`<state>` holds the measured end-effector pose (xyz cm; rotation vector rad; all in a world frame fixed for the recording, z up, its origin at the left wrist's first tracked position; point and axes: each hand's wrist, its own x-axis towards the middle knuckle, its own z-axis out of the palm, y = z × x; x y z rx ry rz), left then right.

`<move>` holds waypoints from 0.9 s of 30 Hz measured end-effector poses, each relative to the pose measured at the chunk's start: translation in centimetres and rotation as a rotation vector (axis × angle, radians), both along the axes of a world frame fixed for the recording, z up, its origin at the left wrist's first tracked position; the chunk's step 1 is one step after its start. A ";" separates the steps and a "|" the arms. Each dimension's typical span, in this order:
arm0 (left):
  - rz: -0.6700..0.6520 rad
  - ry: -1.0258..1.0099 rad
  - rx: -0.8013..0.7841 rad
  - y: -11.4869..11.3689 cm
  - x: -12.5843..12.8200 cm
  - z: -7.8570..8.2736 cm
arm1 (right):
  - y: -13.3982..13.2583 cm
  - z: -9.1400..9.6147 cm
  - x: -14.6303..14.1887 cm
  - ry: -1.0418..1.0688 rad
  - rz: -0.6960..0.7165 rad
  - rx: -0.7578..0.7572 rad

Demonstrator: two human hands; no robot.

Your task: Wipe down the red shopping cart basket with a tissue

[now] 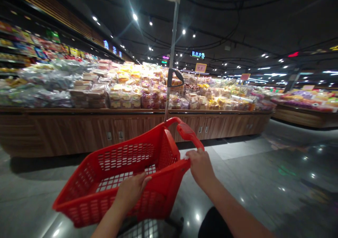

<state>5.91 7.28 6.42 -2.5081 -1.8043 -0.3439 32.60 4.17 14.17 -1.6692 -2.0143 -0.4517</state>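
Observation:
A red plastic shopping basket [87, 185] hangs in front of me, empty, with a slotted floor and walls. My left hand [132, 190] curls over its near rim, fingers hooked inside. My right hand [200, 166] is closed on the basket's red handle [188, 132], which arches up at the right corner. A grey telescopic pole with a black grip [173, 77] rises from the basket's far side.
A long wooden display counter [132, 127] stacked with bagged breads and pastries runs across ahead. Wall shelves [23, 44] of packaged goods stand at the left. Another low counter [303, 114] sits at the far right. Glossy grey floor [264, 181] spreads around.

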 end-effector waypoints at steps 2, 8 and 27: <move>-0.018 -0.008 0.004 0.1 -0.4 -0.1 | -0.7 -1.8 -1.2 0.011 0.117 0.048; -0.060 -0.043 0.019 0.4 -1.8 0.0 | -0.3 -4.1 2.8 0.141 0.314 0.335; -0.331 -0.435 0.300 -1.3 7.7 2.8 | -2.2 -10.9 -2.2 0.328 0.615 0.512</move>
